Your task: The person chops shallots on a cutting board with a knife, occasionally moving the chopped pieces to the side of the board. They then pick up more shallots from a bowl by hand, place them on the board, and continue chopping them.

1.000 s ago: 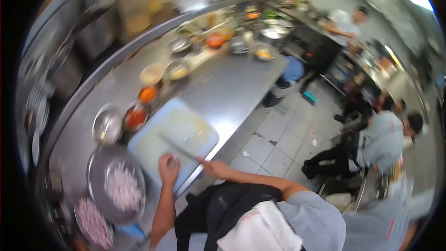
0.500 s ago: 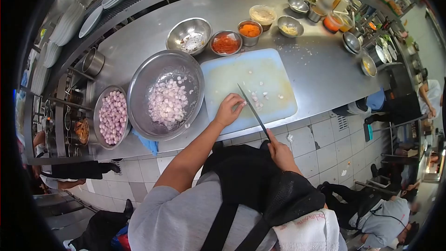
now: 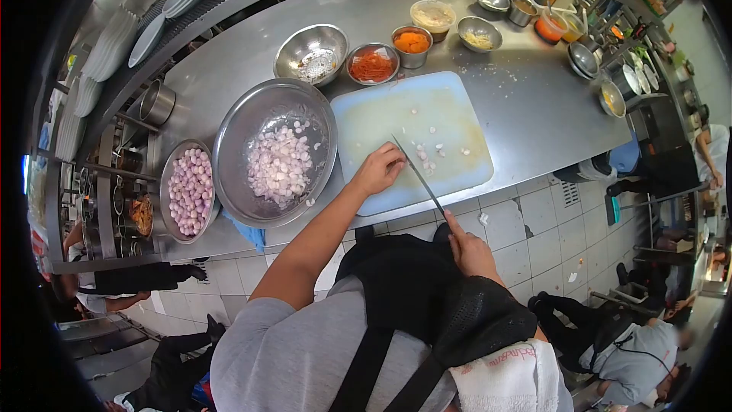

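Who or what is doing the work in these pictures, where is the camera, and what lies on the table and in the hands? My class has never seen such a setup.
There is no machine here: a person works with two bare hands, and every picture comes from one camera worn on the head. On the metal table lies a cutting board with a few small pale pieces. Left of it are a large bowl of pale pieces and a smaller bowl of purplish bulbs. The right hand grips a knife. The left hand is beside the blade; whether its fingers hold anything is hard to see.
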### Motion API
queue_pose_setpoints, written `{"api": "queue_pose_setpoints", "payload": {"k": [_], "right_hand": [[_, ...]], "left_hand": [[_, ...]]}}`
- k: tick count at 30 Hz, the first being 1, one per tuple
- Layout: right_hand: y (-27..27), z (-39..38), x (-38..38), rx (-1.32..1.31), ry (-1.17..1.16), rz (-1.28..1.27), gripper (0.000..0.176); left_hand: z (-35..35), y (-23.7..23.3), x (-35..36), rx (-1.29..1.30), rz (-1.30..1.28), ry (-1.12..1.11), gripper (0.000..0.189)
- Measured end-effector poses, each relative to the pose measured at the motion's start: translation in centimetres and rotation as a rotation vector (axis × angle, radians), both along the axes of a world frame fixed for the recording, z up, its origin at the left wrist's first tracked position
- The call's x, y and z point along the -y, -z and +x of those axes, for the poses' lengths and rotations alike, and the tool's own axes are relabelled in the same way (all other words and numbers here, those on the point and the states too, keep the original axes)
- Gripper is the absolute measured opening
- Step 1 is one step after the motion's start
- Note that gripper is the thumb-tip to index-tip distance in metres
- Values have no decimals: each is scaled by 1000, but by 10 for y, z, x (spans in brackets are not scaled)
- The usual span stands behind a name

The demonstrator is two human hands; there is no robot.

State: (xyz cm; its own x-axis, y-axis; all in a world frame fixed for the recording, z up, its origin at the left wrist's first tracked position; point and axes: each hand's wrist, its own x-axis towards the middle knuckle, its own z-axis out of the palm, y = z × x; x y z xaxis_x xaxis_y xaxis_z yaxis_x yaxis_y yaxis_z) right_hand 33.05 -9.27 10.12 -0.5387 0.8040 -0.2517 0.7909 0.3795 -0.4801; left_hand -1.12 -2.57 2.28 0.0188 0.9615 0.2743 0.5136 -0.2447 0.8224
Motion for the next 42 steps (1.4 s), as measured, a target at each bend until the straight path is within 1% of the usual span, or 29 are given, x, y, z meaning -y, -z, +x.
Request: {"api": "queue_pose_setpoints", "payload": {"k": [2, 4, 6, 8, 12, 16, 19, 21, 22, 23, 24, 25, 26, 27, 28, 29, 30, 31, 32, 33, 34, 35, 36, 37, 38, 39, 40, 41, 42], "right_hand": [[20, -3, -9, -43, -3, -5, 65], [12, -6, -13, -80, -11, -8, 65], [-4, -7, -13, -28, -21, -11, 65], [15, -4, -12, -53, -23, -16, 65], [4, -4, -16, -73, -35, 3, 66], [22, 0, -14, -129, -25, -33, 66], [25, 13, -32, -206, -52, -121, 65], [25, 8, -37, -246, 57, -225, 60], [39, 6, -38, -318, 61, -233, 61], [59, 7, -38, -390, 55, -249, 62], [64, 6, -38, -447, 51, -277, 64], [55, 4, -40, -389, 75, -372, 66], [84, 13, -46, -301, 53, -313, 68], [104, 18, -48, -472, -85, -164, 70], [87, 16, -48, -409, -5, -298, 70], [68, 13, -45, -344, 84, -429, 70], [78, 16, -48, -317, 78, -374, 69], [79, 19, -53, -316, 62, -374, 69], [81, 21, -56, -360, 22, -407, 71], [81, 24, -62, -405, -13, -438, 73], [83, 28, -67, -404, -14, -437, 73], [84, 30, -74, -414, -47, -431, 73], [83, 34, -77, -420, -80, -428, 73], [75, 34, -81, -415, -79, -430, 73], [63, 34, -85, -368, -107, -402, 73], [50, 36, -86, -318, -140, -380, 74], [33, 35, -87, -267, -128, -444, 74], [31, 34, -90, -268, -174, -448, 74], [37, 30, -95, -293, -190, -385, 72]], "left_hand": [[0, 1, 1, 19, -13, 1, 11], [-1, 2, 1, 67, -54, 6, 11], [-1, 1, 2, 28, -25, -4, 10], [-1, 1, 2, -13, 3, -7, 10], [-2, 7, 2, 13, 1, -6, 12], [-2, 5, 6, 34, -5, 7, 14], [1, 13, 5, 6, 14, -25, 17], [6, 8, 4, -22, 84, 21, 22], [7, 10, 5, -80, 109, 12, 24], [6, 31, 3, -32, 92, -40, 24], [6, 30, 4, -24, 95, -44, 24], [6, 30, 6, -88, 149, -80, 25], [4, 20, 15, -36, 43, -113, 30], [7, 5, 14, 29, -56, -123, 35], [10, -4, 12, 26, -40, -143, 35], [9, -13, 9, 176, -9, -245, 37], [8, -22, 7, 327, 20, -346, 40], [1, -37, 3, 394, 128, -460, 42], [-17, -62, -4, 455, 236, -569, 43], [-47, -105, -6, 387, 443, -707, 41], [-97, -118, -11, 494, 482, -819, 40], [-148, -158, 4, 441, 506, -902, 26], [-198, -184, 15, 456, 627, -1015, 31], [-219, -224, 29, 490, 831, -1041, 43], [-249, -250, 48, 436, 808, -1090, 54], [-263, -275, 62, 394, 753, -1137, 53], [-274, -297, 76, 342, 711, -1189, 52], [-283, -305, 88, 320, 729, -1226, 52], [-294, -316, 98, 380, 730, -1188, 49]]}}
